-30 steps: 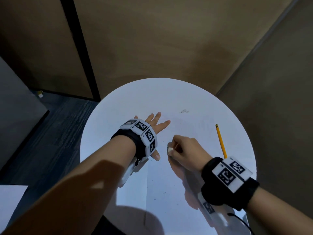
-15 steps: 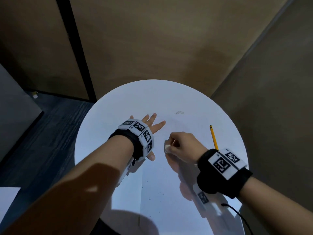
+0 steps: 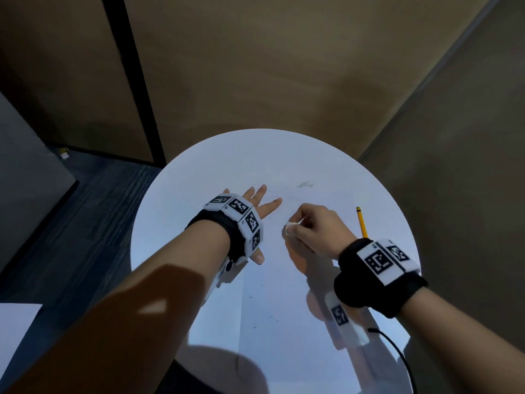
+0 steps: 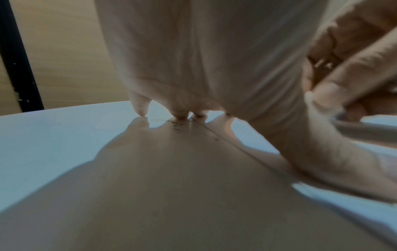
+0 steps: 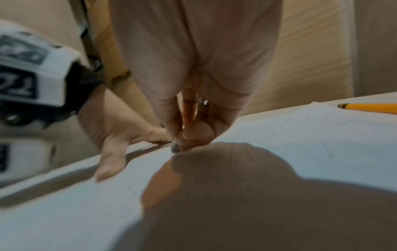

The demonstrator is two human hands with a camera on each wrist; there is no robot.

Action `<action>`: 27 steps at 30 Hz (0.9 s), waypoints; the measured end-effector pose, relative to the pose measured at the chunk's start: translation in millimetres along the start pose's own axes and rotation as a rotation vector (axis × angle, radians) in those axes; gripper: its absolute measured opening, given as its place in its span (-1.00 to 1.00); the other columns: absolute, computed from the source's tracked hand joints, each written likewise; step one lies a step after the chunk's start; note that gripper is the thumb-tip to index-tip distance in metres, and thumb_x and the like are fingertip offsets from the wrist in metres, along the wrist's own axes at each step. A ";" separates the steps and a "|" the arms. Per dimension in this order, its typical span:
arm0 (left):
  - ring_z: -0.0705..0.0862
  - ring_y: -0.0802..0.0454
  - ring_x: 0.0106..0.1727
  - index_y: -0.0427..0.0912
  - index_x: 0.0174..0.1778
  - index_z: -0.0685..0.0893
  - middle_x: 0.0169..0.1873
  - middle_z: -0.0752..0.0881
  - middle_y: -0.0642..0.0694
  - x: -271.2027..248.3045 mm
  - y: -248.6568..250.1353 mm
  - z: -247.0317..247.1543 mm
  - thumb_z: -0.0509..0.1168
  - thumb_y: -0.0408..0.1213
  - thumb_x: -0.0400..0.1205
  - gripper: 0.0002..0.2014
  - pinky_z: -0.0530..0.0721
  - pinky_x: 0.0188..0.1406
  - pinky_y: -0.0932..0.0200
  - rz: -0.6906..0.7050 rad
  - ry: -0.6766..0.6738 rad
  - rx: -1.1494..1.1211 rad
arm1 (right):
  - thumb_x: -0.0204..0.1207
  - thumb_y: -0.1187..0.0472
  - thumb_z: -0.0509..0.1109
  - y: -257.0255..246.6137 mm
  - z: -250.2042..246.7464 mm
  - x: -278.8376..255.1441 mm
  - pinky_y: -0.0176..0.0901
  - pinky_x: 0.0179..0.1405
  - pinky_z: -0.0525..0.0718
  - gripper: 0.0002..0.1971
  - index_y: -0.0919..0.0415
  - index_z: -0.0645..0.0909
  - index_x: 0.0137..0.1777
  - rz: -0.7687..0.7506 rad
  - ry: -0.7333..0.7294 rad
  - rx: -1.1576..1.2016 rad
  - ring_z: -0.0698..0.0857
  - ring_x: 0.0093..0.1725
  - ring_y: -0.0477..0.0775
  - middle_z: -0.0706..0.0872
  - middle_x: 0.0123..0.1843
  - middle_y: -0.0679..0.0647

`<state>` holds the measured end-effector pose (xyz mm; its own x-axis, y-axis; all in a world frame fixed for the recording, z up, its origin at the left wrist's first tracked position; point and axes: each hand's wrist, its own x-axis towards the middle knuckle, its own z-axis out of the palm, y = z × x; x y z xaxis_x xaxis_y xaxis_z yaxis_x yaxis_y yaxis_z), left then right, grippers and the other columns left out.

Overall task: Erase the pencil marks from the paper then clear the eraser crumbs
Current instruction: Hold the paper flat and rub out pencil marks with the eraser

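Note:
A white sheet of paper point(image 3: 284, 294) lies on the round white table point(image 3: 176, 200). My left hand point(image 3: 255, 206) lies flat on the paper's left edge, fingers spread and straight. To its right my right hand point(image 3: 309, 228) pinches a small white eraser point(image 3: 290, 229) and holds it down on the paper. In the right wrist view the eraser's darkened tip point(image 5: 175, 149) touches the sheet. A few dark crumbs point(image 3: 270, 318) dot the near part of the paper. A faint grey smudge point(image 3: 305, 184) sits farther back. Pencil scribbles point(image 4: 177, 124) show under my left fingertips.
A yellow pencil point(image 3: 361, 222) lies on the table just right of my right hand. The table stands in a corner of brown walls point(image 3: 284, 66). Dark floor point(image 3: 71, 237) lies to the left, and a black cable point(image 3: 397, 354) trails from my right wristband.
My right hand with the eraser has shifted slightly away from me and to the right across the paper. The left hand has stayed flat in place.

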<state>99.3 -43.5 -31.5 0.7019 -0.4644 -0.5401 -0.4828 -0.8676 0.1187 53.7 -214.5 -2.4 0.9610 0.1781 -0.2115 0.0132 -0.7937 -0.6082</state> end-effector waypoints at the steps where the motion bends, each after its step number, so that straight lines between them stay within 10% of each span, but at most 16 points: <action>1: -0.35 -0.10 0.65 0.27 0.57 -0.42 0.58 -0.49 -0.04 -0.6 0.4 -1.0 0.50 0.28 0.29 0.27 -0.15 0.51 -0.43 0.001 -0.001 0.002 | 0.55 0.23 0.34 0.1 4.4 -2.7 -0.55 -0.43 0.44 -0.88 0.16 0.53 -0.22 -0.036 -0.011 -0.044 0.52 -0.39 -0.29 0.59 -0.37 -0.15; 7: -0.36 -0.10 0.64 0.27 0.58 -0.40 0.58 -0.49 -0.03 0.5 -0.4 0.4 0.52 0.26 0.27 0.28 -0.12 0.50 -0.45 0.001 -0.005 -0.019 | 0.55 0.21 0.32 -3.8 -3.0 -16.8 -0.47 -0.46 0.39 -0.69 -0.03 0.34 -0.38 -0.116 -0.255 -0.237 0.44 -0.36 -0.27 0.48 -0.35 -0.19; 12: -0.36 -0.11 0.64 0.25 0.58 -0.41 0.58 -0.49 -0.04 -1.8 1.7 -2.6 0.51 0.26 0.30 0.27 -0.11 0.51 -0.44 0.001 -0.009 -0.010 | 0.57 0.24 0.31 -2.9 7.3 -9.2 -0.61 -0.37 0.44 -0.87 0.14 0.48 -0.21 -0.095 -0.049 -0.111 0.47 -0.35 -0.27 0.55 -0.31 -0.13; 27: -0.36 -0.11 0.64 0.23 0.58 -0.41 0.58 -0.49 -0.05 -3.0 2.0 -2.5 0.51 0.25 0.30 0.27 -0.12 0.51 -0.43 0.003 -0.010 -0.017 | 0.55 0.21 0.33 -7.1 -1.5 -9.2 -0.57 -0.43 0.41 -0.70 -0.02 0.37 -0.37 -0.095 -0.226 -0.243 0.45 -0.34 -0.24 0.45 -0.34 -0.23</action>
<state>97.6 -44.3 -27.5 0.6949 -0.4653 -0.5483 -0.4759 -0.8692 0.1343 45.2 -211.4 5.0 0.8671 0.3610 -0.3434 0.1914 -0.8777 -0.4394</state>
